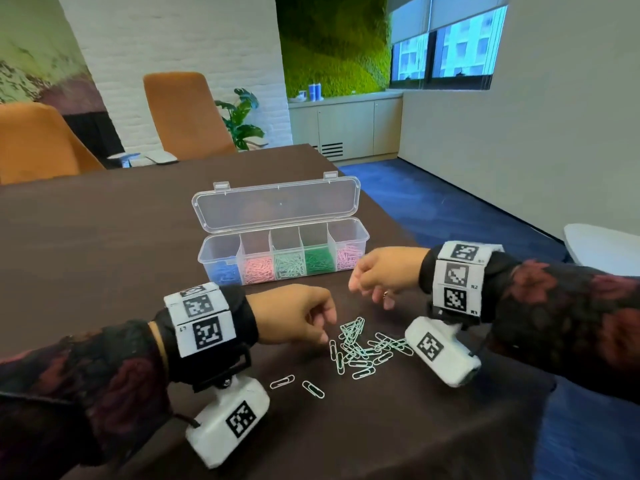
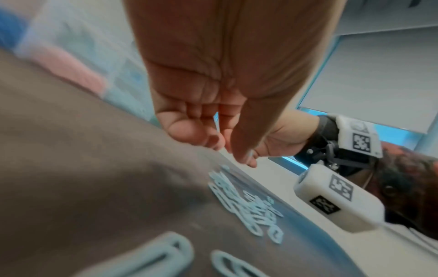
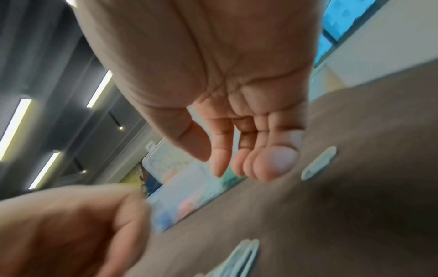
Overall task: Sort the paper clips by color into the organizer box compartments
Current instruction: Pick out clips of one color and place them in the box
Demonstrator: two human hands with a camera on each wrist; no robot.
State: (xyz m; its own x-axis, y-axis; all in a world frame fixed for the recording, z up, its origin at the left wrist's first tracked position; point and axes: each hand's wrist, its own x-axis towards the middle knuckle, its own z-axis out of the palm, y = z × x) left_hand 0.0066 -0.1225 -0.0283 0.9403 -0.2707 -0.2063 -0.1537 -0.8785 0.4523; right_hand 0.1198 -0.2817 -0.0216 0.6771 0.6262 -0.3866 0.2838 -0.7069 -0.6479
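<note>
A clear organizer box [image 1: 348, 233] stands open on the brown table, its compartments holding blue, pink, mint, dark green and pale pink clips. A pile of mint paper clips [image 1: 367, 344] lies in front of it, with two stray clips [image 1: 282, 381] nearer me. My left hand [image 1: 325, 329] hovers at the pile's left edge with fingers curled. In the left wrist view my left hand [image 2: 227, 148] pinches a pale mint clip [image 2: 217, 125] between thumb and fingers. My right hand [image 1: 360, 285] hovers above the pile, near the box's right end. Its fingers [image 3: 275, 161] hang relaxed and hold nothing.
The table's right edge [image 1: 433, 237] drops to blue carpet close beside the box. Two orange chairs [image 1: 187, 116] stand behind the table, and a white chair [image 1: 602, 247] sits at the right. The blurred box [image 3: 189, 187] shows beyond my right fingers.
</note>
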